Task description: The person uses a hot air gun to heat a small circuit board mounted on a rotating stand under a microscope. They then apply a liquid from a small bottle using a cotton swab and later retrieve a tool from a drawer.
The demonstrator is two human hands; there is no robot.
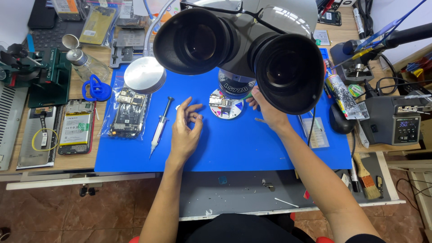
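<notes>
two hands at work under microscope (252,49); right hand (265,110) pinching green-handled tool (248,95) beside small circuit board (221,102) on round holder (226,107); left hand (185,130) loosely curled, holding nothing, on blue mat (234,144); best braced there, tool strokes light.

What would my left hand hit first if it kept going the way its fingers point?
Probably the round white holder with the small circuit board on it, under the microscope. The left hand points up and slightly right across the blue mat, bare between them; depth is hard to judge.
</notes>
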